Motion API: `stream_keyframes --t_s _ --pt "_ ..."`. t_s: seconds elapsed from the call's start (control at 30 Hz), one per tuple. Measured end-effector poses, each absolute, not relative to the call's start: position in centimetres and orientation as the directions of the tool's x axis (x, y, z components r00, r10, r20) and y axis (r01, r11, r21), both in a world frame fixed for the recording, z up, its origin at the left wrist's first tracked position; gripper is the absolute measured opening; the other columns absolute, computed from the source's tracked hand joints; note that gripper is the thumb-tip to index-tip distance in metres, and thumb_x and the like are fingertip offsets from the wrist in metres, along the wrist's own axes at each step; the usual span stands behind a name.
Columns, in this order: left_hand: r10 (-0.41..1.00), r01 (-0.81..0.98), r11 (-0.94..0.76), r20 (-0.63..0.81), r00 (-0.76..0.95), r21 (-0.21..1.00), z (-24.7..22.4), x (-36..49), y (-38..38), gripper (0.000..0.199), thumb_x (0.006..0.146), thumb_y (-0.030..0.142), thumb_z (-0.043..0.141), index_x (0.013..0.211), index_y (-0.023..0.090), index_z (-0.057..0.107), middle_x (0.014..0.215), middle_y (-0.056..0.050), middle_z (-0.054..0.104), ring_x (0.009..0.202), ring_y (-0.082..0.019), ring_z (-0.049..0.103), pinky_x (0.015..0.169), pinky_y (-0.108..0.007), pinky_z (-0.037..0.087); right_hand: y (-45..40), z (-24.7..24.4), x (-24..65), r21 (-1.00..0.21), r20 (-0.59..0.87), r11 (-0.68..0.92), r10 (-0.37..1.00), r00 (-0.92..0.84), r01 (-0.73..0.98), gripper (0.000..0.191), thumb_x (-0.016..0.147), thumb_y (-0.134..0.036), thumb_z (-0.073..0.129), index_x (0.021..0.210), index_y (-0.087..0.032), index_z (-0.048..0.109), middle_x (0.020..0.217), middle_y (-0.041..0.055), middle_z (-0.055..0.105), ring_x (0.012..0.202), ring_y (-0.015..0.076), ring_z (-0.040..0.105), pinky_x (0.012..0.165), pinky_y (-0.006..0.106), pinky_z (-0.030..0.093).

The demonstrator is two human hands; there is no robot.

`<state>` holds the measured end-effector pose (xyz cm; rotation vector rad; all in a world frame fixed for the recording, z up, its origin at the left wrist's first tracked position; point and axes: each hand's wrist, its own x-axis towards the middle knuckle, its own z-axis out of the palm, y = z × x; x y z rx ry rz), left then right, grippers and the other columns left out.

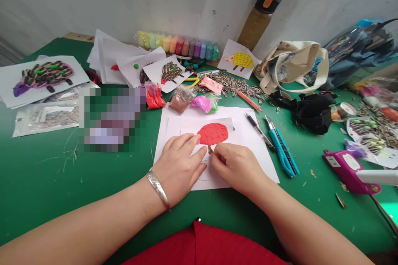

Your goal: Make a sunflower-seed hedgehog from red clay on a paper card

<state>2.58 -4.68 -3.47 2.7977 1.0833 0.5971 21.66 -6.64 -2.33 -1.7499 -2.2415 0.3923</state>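
Red garment (202, 245) nearest; red clay shape (213, 133) just beyond right hand (234, 165).

Hands (205, 163) on white paper (172, 126), red clay oval (214, 133), blue cutter (281, 147), green table (121, 186)

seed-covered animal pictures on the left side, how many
2 clearly: one animal on the far-left paper stack, another just left of the seed pile. More may be hidden; a partly covered sheet behind the second shows dark shapes.
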Motion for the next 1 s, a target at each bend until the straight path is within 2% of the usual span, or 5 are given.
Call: stream_keyframes --t_s 0.2,1.0 --pt "0.662 0.631 -0.746 0.331 0.672 0.210 -3.43 2.62 -4.62 0.030 0.093 0.028 0.053 0.116 0.014 0.066 0.125 -0.019 0.060 0.120 -0.034 0.051 0.099 -0.053 0.045 -6.63 -2.45 21.76 -0.360 0.069 0.234 0.972 -0.224 0.903 0.024 0.085 -0.020 0.046 0.061 -0.020 0.044 0.056 -0.0033 0.049 0.052 0.0100 0.040 0.053 0.026 0.022" --pt "0.659 0.634 -0.749 0.316 0.683 0.191 -3.58 2.56 -4.69 0.032 0.093 0.029 0.051 0.117 0.014 0.065 0.128 -0.019 0.058 0.122 -0.035 0.049 0.100 -0.053 0.044 -6.85 -1.67 21.66 -0.412 -0.019 0.216 0.969 -0.245 0.885 0.021 0.083 -0.019 0.045 0.063 -0.020 0.039 0.056 -0.0039 0.047 0.053 0.0097 0.039 0.054 0.026 0.023"
